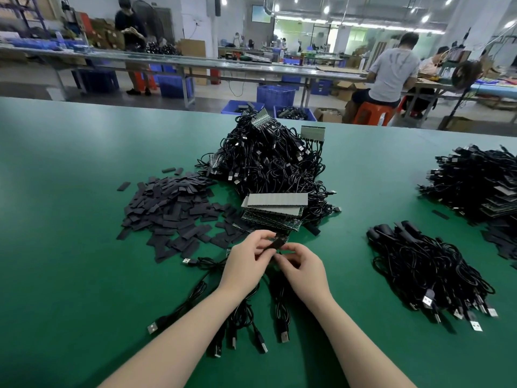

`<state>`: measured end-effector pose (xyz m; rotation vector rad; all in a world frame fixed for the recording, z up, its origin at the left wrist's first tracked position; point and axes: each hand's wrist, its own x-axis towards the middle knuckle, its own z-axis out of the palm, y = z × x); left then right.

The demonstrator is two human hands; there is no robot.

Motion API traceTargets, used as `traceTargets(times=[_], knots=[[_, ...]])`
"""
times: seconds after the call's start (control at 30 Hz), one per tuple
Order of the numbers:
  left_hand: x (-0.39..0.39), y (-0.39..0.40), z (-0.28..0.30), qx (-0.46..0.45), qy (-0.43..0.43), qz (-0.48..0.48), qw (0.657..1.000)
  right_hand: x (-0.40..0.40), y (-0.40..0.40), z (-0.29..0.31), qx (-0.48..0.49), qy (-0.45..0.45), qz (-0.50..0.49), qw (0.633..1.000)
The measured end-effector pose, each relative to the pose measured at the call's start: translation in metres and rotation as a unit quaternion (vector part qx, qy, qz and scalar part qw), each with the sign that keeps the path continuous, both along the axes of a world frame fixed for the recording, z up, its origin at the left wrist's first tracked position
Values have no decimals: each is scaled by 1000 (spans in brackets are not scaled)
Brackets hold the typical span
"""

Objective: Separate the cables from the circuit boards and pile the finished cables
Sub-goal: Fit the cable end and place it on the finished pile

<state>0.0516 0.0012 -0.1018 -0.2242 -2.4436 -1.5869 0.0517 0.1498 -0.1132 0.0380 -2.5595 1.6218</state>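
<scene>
The left hand (246, 261) and the right hand (300, 267) are meeting in the middle of the green table (70, 219). Both are pinching a small black piece (275, 245) with curled fingers. Black cables (237, 312) are trailing toward 6 o'clock. The circuit boards (272, 212) are sitting at 12 o'clock. The finished cable pile (425, 270) is lying at 3 o'clock.
</scene>
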Motion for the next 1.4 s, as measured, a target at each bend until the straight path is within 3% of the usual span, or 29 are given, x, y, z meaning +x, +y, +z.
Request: traceTargets(times=[0.23, 0.53, 0.7, 0.87, 1.4], knots=[[1, -1, -3, -16, -16, -32, 999, 1, 3, 2, -91, 8, -24, 996], [-4, 7, -1, -261, -3, -41, 965, 1, 9, 4, -173, 1, -84, 981], [-1, 2, -6, -177, 19, 14, 984, 1, 9, 3, -192, -9, -81, 978], [1, 1, -6, -107, -18, -6, 994, 1, 7, 0, -189, -17, -59, 980], [7, 1, -2, -78, -19, -26, 996, 5, 18, 4, -192, -7, 64, 979]])
